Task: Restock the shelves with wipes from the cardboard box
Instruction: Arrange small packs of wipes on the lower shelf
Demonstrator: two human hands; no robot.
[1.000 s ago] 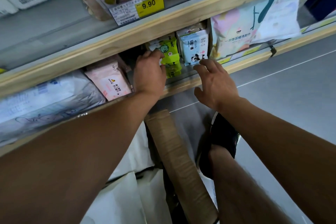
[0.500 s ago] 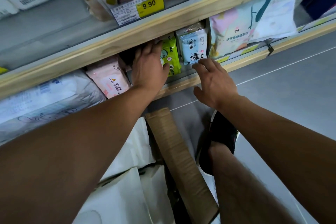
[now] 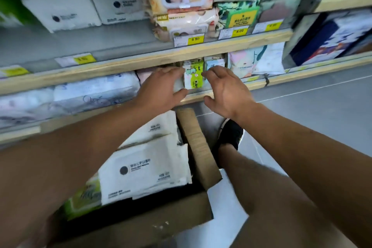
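landmark: green wipes pack [image 3: 193,76], upright at lower shelf [image 3: 201,96] front edge
left hand [image 3: 161,88]: just left of pack, fingers spread, holding nothing
right hand [image 3: 225,88]: just right of pack, fingers loose, empty
why: hands flank pack, likely squaring it in row
cardboard box [image 3: 198,147]: below pack, white wipes [image 3: 145,169] still inside

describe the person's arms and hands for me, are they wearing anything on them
Both forearms are bare all the way into view: no sleeves, gloves, watch or bracelets. No rings show on the left hand or the right hand. The only clothing visible is a black shoe with a light sole.
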